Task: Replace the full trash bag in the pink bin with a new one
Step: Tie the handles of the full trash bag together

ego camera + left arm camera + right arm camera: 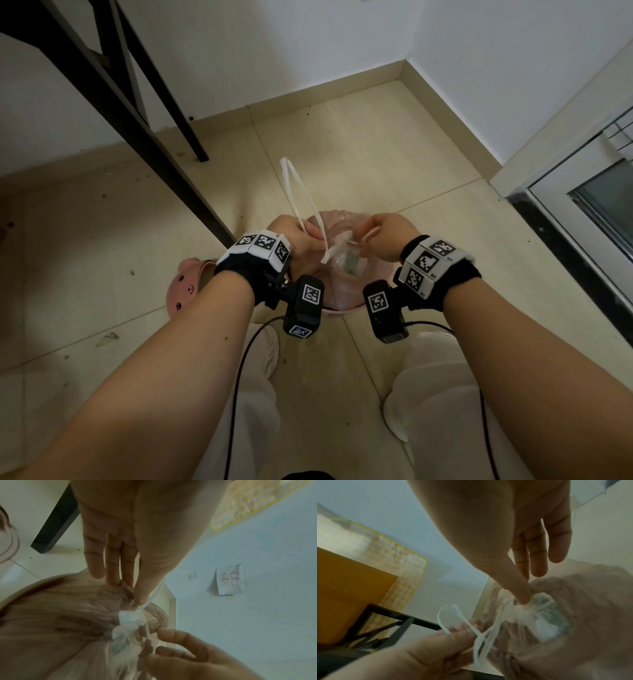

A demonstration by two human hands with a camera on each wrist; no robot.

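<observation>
The pink bin (343, 310) stands on the floor between my feet, mostly hidden by my hands. Its translucent pink trash bag (337, 228) is gathered at the mouth, with rubbish showing through. My left hand (310, 236) grips a white drawstring loop (296, 192) that stands up above the bag. My right hand (371, 233) pinches the other drawstring end at the bag's mouth. In the left wrist view, my left hand (137, 596) pinches the cord just above the bunched mouth (130, 616). In the right wrist view, my right hand (523, 599) pinches at the puckered opening of the bag (594, 601).
Black table legs (137, 113) slant down at the left, close to the bin. A pink slipper (185, 287) lies left of the bin. A wall corner lies beyond, a door frame (565, 205) at the right. Bits of debris dot the tiles.
</observation>
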